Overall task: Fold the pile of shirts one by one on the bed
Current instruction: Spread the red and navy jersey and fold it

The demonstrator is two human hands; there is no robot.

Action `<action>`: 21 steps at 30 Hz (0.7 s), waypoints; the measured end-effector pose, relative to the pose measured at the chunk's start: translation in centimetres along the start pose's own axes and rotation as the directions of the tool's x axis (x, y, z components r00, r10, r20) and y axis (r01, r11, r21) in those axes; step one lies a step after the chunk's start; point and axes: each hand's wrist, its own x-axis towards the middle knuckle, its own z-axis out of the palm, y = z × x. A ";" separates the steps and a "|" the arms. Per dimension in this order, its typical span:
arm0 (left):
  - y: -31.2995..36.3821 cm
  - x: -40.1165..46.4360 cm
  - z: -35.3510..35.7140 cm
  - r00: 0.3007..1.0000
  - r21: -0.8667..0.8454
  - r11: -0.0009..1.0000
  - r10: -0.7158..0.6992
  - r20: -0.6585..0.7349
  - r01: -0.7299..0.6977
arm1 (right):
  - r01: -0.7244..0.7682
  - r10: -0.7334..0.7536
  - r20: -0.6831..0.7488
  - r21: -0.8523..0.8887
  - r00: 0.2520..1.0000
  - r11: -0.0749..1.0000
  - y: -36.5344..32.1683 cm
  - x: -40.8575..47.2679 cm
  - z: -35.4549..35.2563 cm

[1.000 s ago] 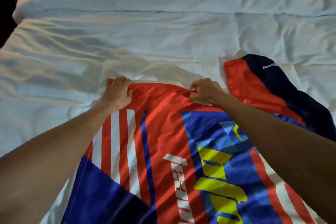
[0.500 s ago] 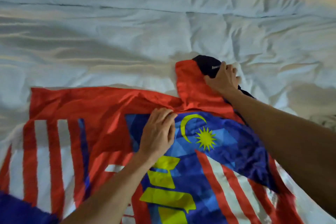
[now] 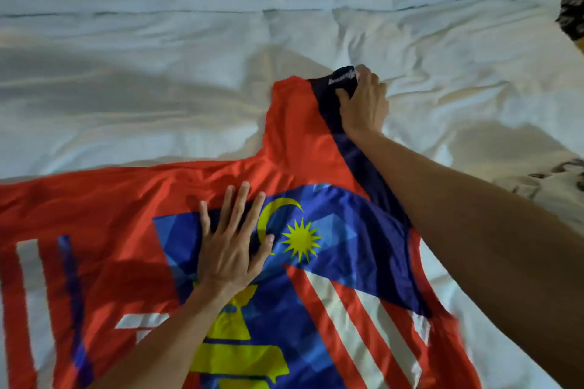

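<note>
Shirt, red with blue panel: a yellow crescent moon and a many-pointed yellow star are printed on the blue, beside red and white stripes. Large yellow block shapes lower on the blue panel, possibly a figure or letter, partly covered by a forearm; cannot be read. White block marks on the red at lower left, cut off and unreadable. Dark sleeve cuff carries small white lettering, too blurred to make out. No legible word or number anywhere.
</note>
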 end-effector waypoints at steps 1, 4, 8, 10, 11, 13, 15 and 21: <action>0.0 0.1 0.0 1.000 0.024 1.000 -0.002 0.025 0.002 | 0.056 -0.056 -0.003 -0.008 0.998 0.998 0.3 -1.0 0.5; -0.1 0.3 0.1 0.996 0.076 0.997 -0.028 0.082 0.022 | 0.217 -0.215 -0.057 0.026 0.975 0.976 1.1 -5.9 1.3; 0.2 0.3 0.3 0.993 0.127 0.991 -0.047 0.112 0.032 | 0.565 -0.574 0.156 0.101 0.804 0.819 4.3 -18.2 1.6; 0.2 0.4 0.4 0.993 0.131 0.991 -0.050 0.109 0.035 | 0.652 -0.616 0.302 -0.022 0.727 0.758 7.9 -21.0 0.9; 0.1 0.5 0.6 0.993 0.132 0.991 -0.049 0.108 0.035 | 0.608 -0.548 0.308 -0.143 0.778 0.781 9.9 -20.8 0.3; 0.0 0.6 0.8 0.993 0.138 0.990 -0.050 0.109 0.035 | 0.293 -0.245 0.180 -0.337 0.953 0.895 12.8 -18.7 -1.7; 0.0 0.6 0.8 0.992 0.142 0.989 -0.056 0.111 0.040 | -0.004 0.033 0.083 -0.327 0.996 0.945 14.1 -16.3 -4.1; 0.6 0.6 0.2 0.987 0.123 0.989 -0.098 0.128 0.083 | -0.240 0.276 0.202 -0.185 0.940 0.953 13.9 -14.2 -9.0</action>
